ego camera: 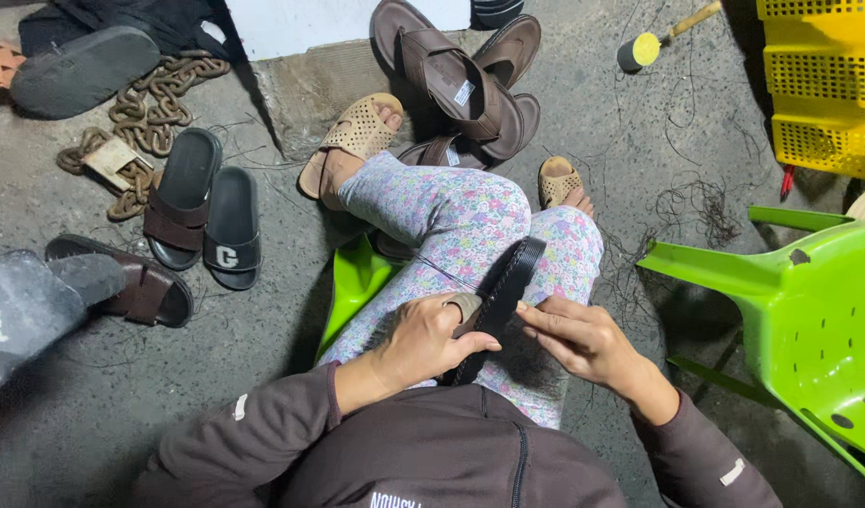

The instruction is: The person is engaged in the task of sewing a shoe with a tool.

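You're sitting low with a black sandal [504, 287] across your lap, resting on your flowered trousers [451, 212]. Your left hand [428, 339] is closed around its near end, fingers wrapped over the edge, and your right hand [583, 339] sits just beside it with fingertips pressed to the sole's right edge; whether that hand truly pinches it I cannot tell. The two hands are close together, only the sandal between them. The sandal stands on its edge, its long axis running from your belly up and to the right, far end pointing towards your knee. A thin thread [442, 273] stretches left from it.

Room is tight: a green plastic chair [809, 310] crowds your right side, a yellow crate [823, 85] sits beyond it. On your left, black slides [207, 212] and a brown sandal [141, 287] lie on the concrete floor [94, 395], with bare floor nearer your elbow. Ahead, a pile of brown sandals [461, 85] sits past your feet, and a rusty chain [150, 103] lies far left
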